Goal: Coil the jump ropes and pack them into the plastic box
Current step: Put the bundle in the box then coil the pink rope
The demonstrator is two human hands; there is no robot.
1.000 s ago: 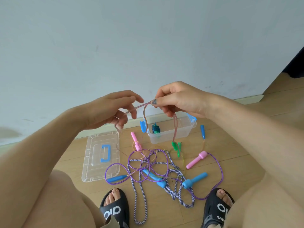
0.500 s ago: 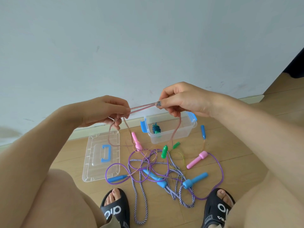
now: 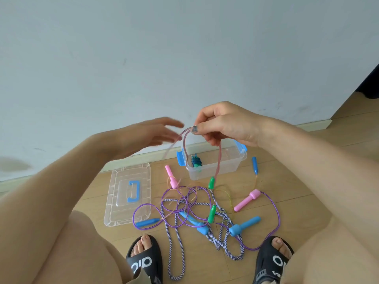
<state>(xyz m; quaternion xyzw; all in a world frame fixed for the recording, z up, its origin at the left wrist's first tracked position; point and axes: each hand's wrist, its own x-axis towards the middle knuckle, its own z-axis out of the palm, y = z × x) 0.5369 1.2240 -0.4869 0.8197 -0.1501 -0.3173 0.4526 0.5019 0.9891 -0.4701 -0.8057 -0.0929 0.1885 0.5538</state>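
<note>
Right hand (image 3: 223, 125) pinching thin pink rubbery jump rope (image 3: 219, 160) between thumb and forefinger, loops dangling over clear plastic box with blue latches (image 3: 217, 171) on wooden floor (image 3: 287, 181). Left hand (image 3: 143, 138) blurred, fingers straight and apart, beside rope loop, contact unclear.

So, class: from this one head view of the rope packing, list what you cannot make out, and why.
- Left hand: motion-blurred; whether it touches the pink rope is unclear.
- Bundle in the plastic box: too small to identify.
- Right hand: fingers hide the pinched rope.
- Sandals: cut off by the bottom edge.
</note>
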